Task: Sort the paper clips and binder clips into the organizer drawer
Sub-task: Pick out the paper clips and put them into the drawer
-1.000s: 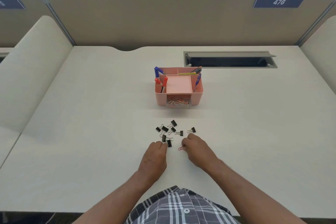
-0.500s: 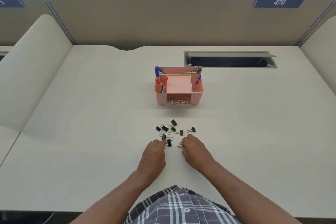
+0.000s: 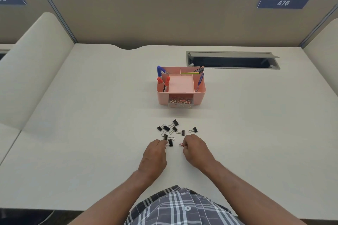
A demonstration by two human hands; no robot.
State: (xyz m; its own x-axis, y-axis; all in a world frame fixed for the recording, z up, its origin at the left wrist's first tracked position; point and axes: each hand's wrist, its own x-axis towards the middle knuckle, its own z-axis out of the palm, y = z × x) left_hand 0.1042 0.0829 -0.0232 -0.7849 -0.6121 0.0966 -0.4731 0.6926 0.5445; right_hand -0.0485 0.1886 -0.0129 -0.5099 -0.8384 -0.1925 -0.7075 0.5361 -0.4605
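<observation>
The step in hand is picking loose clips off the desk (image 3: 91, 133). The right hand (image 3: 196, 149) pinches a pink paper clip (image 3: 181, 144); the left hand (image 3: 155, 153) is closed beside the binder clips (image 3: 173, 130), perhaps on another. Next, carry them to the clear drawer (image 3: 180, 102) of the pink organizer (image 3: 199, 95).
</observation>
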